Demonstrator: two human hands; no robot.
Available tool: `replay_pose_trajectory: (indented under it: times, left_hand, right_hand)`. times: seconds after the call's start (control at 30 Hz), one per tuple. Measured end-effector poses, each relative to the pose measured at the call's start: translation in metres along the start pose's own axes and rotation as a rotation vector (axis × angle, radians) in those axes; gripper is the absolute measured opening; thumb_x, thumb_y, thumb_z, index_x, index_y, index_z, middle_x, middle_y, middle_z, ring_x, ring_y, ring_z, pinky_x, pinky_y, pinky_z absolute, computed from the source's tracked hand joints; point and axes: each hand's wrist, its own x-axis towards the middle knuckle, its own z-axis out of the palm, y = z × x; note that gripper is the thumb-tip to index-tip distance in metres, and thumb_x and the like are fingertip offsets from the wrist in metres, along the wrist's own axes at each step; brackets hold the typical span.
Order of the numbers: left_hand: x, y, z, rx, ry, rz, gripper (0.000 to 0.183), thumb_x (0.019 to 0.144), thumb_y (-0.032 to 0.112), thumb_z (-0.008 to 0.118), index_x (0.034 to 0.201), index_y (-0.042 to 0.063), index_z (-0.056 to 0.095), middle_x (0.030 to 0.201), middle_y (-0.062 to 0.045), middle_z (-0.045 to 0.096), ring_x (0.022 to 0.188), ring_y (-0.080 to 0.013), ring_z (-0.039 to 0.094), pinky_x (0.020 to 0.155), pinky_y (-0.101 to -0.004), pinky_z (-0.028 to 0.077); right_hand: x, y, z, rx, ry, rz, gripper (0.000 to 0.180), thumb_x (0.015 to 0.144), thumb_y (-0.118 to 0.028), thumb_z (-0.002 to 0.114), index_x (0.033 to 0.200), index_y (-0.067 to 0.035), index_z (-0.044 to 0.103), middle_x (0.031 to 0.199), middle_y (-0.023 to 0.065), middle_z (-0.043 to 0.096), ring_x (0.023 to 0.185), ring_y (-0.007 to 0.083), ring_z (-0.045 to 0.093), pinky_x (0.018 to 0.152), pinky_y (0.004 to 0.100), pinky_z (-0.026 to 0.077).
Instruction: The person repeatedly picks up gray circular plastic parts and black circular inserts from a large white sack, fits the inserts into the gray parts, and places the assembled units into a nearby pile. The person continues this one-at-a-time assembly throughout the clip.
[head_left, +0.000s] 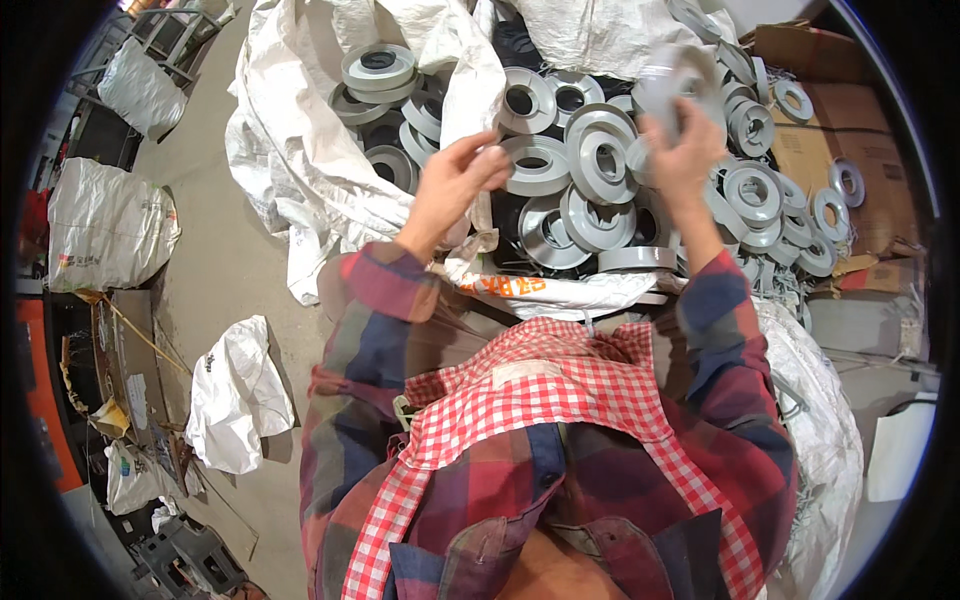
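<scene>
My right hand (686, 150) grips a grey plastic ring (679, 79), both blurred, above a heap of similar rings. To its left is my left hand (465, 176), with fingers bent and thumb near the fingertips; whether something small sits between them is unclear. Beneath and between the hands lie several grey flanged rings (600, 154) with round central openings, some tilted against each other. An open white woven sack (330, 150) surrounds rings on the left, including a stacked pair (379, 67). Its printed front edge (540, 292) lies just beyond my checked apron (540, 390).
On the right, more rings (754, 191) and thin plastic scraps (769, 277) lie beside flattened cardboard (862, 142). A full white sack (814, 435) stands by my right side. Crumpled white sacks (240, 394) and a bulging sack (112, 225) occupy the left floor, near a metal frame (169, 37).
</scene>
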Motion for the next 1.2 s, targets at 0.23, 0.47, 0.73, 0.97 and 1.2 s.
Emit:
replay_pose_trajectory:
  times: [0.23,0.47,0.73,0.97,1.2]
  left_hand:
    - [0.004,0.008,0.011,-0.316,0.107,-0.147,0.026,0.076,0.028,0.071,0.086,0.004,0.069,0.080,-0.001,0.065,0.072,-0.0083,0.059,0.062,-0.0272,0.048]
    - [0.043,-0.025,-0.014,-0.170,-0.014,0.000,0.042,0.077,0.021,0.070,0.112,0.001,0.058,0.098,-0.003,0.062,0.088,-0.0110,0.057,0.078,-0.0251,0.045]
    - [0.054,-0.042,-0.016,0.029,-0.012,0.144,0.062,0.078,0.028,0.070,0.129,-0.001,0.047,0.114,-0.010,0.057,0.103,-0.0159,0.051,0.092,-0.0279,0.040]
    - [0.032,-0.008,0.002,0.216,0.058,-0.014,0.063,0.077,0.027,0.069,0.131,0.002,0.046,0.106,-0.011,0.061,0.095,-0.0156,0.055,0.084,-0.0298,0.045]
    - [0.006,-0.052,0.036,0.050,-0.134,0.117,0.054,0.074,0.018,0.062,0.123,0.001,0.046,0.088,-0.005,0.060,0.079,-0.0114,0.056,0.070,-0.0256,0.047]
  right_hand:
    - [-0.109,-0.091,0.062,0.764,-0.142,0.400,0.030,0.085,-0.019,0.063,0.110,-0.004,0.056,0.111,0.0140,0.054,0.107,0.0291,0.050,0.094,0.0409,0.038]
    - [-0.240,-0.075,0.167,0.180,-0.870,-0.214,0.056,0.075,-0.028,0.064,0.122,-0.003,0.047,0.121,0.0201,0.051,0.118,0.0384,0.044,0.098,0.0470,0.034]
    - [-0.206,-0.053,0.188,-0.057,-1.183,-0.428,0.093,0.056,-0.038,0.080,0.132,-0.007,0.037,0.123,0.0176,0.053,0.115,0.0333,0.052,0.096,0.0416,0.043]
    - [-0.151,-0.054,0.108,0.824,-0.712,0.470,0.081,0.063,-0.011,0.072,0.133,-0.006,0.032,0.120,0.0150,0.048,0.106,0.0284,0.051,0.095,0.0370,0.040]
    - [-0.108,-0.078,0.058,0.787,-0.515,0.556,0.064,0.082,0.001,0.053,0.141,-0.004,0.026,0.137,0.0189,0.035,0.124,0.0288,0.040,0.105,0.0358,0.030]
